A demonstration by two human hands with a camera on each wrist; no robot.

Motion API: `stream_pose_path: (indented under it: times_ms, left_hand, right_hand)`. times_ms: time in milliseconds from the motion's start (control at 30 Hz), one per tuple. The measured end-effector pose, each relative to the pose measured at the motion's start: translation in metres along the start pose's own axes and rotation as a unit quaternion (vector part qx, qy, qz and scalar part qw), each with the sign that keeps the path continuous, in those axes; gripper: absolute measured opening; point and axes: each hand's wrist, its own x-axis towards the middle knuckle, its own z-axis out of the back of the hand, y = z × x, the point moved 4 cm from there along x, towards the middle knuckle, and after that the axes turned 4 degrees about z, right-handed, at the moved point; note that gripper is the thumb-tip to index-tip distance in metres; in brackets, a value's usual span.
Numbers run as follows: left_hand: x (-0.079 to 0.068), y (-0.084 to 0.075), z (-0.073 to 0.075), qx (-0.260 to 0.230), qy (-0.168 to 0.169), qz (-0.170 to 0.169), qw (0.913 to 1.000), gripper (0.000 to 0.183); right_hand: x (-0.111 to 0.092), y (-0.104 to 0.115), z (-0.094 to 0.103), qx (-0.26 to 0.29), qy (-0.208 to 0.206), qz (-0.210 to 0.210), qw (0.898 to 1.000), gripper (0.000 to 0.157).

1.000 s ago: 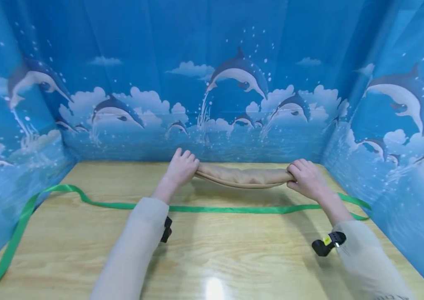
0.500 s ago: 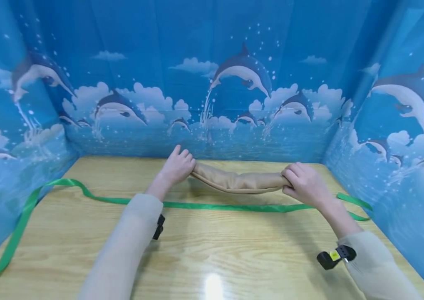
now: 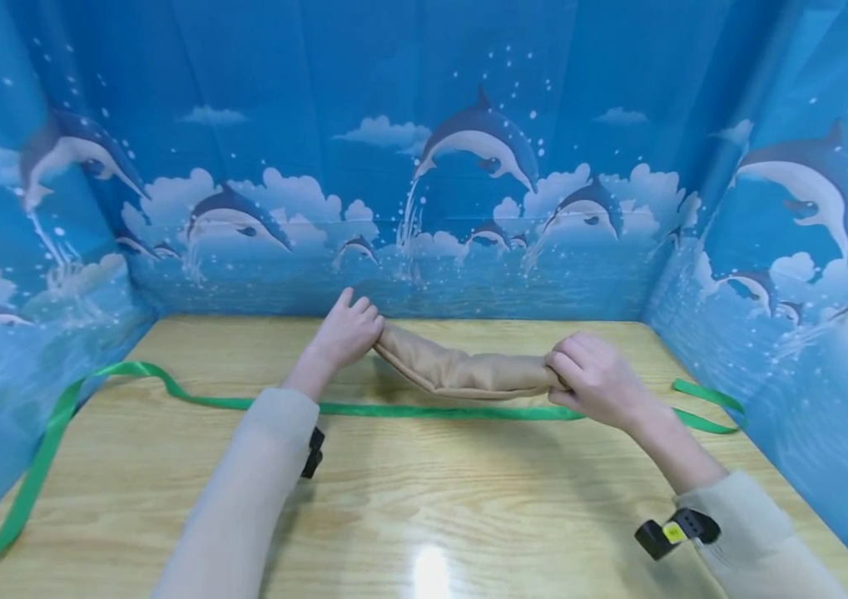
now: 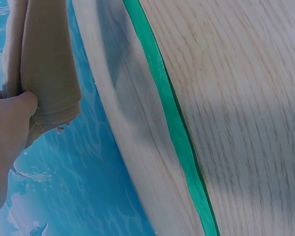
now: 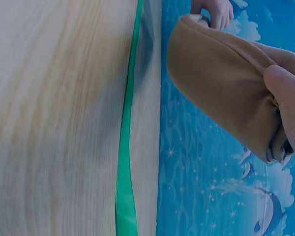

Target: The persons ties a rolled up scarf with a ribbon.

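Observation:
A folded tan cloth, long and narrow like a roll, hangs between both hands above the far part of the table and sags in the middle. At its left end my left hand grips it, thumb pressed on the fabric in the left wrist view, where loose threads show at the end. My right hand pinches the other end, lower than the left one. In the right wrist view the cloth's thick fold runs from the right thumb towards the left hand, and a dark edge shows at its near end.
A green ribbon lies across the wooden table, passing below the cloth; its left part bends forward along the table's edge, and its right end loops back. Blue dolphin-print curtains enclose the back and both sides.
Both hands have shifted left with the cloth, the right one farther and somewhat downward. The cloth's ends are closer together and its middle sags lower, towards the ribbon.

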Motion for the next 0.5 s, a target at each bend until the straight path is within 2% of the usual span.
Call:
stream_pose_path:
  times_ms: [233,500]
  left_hand:
    - [0.003,-0.001,0.001,0.001,-0.014,-0.012,0.9998,0.008]
    - [0.006,-0.002,0.002,0.019,-0.026,-0.025,0.9992,0.008]
  right_hand:
    - [0.009,0.017,-0.003,0.007,-0.012,0.025,1.0,0.018]
    - [0.019,0.034,-0.001,-0.006,-0.025,0.029,0.999,0.02]
